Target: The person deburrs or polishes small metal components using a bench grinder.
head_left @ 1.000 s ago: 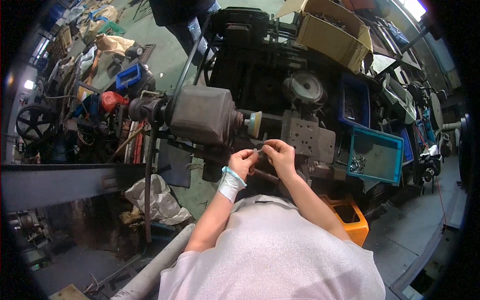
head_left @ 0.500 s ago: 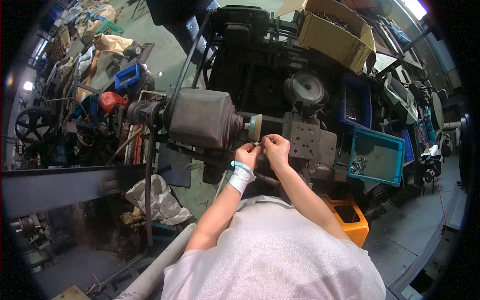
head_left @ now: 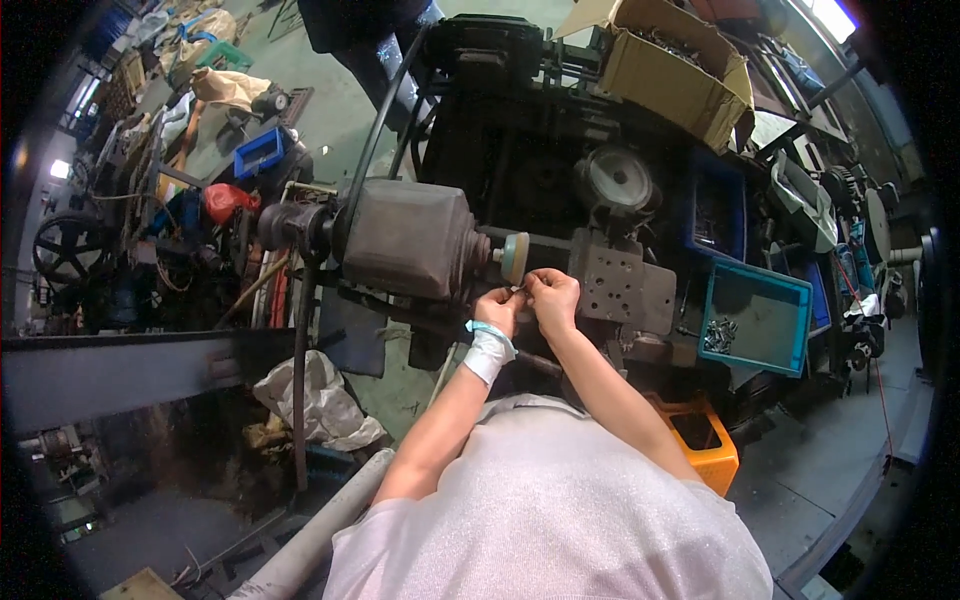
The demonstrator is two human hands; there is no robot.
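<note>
Small metal part [head_left: 517, 290], barely visible, sits pinched between my left hand [head_left: 497, 308] and right hand [head_left: 552, 298]. Both hands are together, just beside the pale round buffing wheel [head_left: 514, 257] on the grey motor [head_left: 408, 238].

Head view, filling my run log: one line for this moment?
hands: left hand, right hand | both pinch small part | at: polishing wheel

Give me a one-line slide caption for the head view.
Both hands, left and right, pinch a small part at the grinder's wheel.

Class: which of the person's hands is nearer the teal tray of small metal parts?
Right. The right hand is on the side toward the teal tray; the left hand is beyond it, farther away.
</note>
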